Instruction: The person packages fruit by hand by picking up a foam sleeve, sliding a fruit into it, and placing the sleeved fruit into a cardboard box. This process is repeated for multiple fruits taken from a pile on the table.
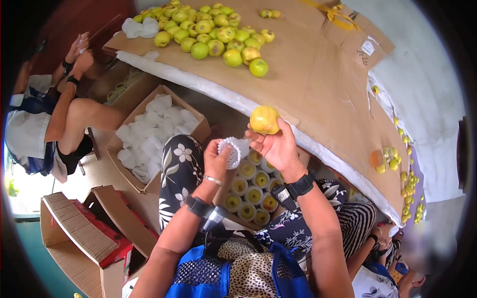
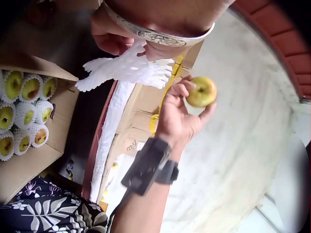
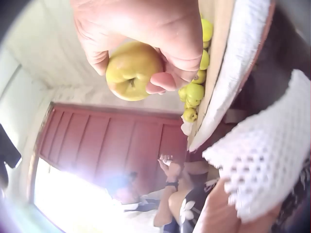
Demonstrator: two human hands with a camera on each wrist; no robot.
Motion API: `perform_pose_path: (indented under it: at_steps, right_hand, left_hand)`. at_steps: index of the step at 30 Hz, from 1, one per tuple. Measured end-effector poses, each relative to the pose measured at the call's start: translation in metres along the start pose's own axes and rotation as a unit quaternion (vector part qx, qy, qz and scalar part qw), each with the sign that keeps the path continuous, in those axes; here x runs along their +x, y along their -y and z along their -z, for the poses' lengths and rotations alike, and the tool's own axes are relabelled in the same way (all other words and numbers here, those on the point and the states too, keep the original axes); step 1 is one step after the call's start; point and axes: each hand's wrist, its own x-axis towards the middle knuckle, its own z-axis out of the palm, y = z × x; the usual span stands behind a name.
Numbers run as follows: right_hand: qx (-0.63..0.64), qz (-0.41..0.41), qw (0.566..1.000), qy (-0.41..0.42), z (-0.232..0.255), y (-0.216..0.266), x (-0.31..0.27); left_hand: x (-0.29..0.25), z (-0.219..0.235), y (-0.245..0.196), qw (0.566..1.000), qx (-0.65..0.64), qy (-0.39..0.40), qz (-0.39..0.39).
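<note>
My right hand (image 1: 280,151) holds a yellow-green apple (image 1: 264,120) by its fingertips and thumb, raised near the table edge. In the right wrist view the dimpled end of the apple (image 3: 130,80) faces the camera, thumb on one side and fingers on the other. My left hand (image 1: 215,163) pinches a white foam net sleeve (image 1: 232,152), its frilled mouth spread wide. Seen from the left wrist, the sleeve (image 2: 124,70) hangs apart from the apple. Below both hands, a cardboard box (image 2: 36,170) holds rows of apples (image 1: 247,170) in foam nets.
A heap of apples (image 1: 213,30) lies on the cardboard-covered table (image 1: 318,74). At left stands a carton (image 1: 201,126) full of white foam nets (image 1: 154,129), with an opened carton (image 1: 74,233) nearer. Other people sit at left (image 1: 62,109) and lower right (image 1: 367,248).
</note>
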Motion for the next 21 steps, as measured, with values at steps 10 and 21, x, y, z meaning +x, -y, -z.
perform_pose_path:
  at_steps: [10,21]
  right_hand:
    - [-0.159,0.116,0.975,-0.106,0.022,-0.030,-0.094]
    - [-0.529,0.263,0.797,-0.128,0.032,-0.055,-0.116]
  left_hand:
    - [-0.013,-0.033,0.022,0.966,0.233,0.025,-0.108]
    - [-0.035,-0.058,0.011,0.959,0.223,0.094,-0.146]
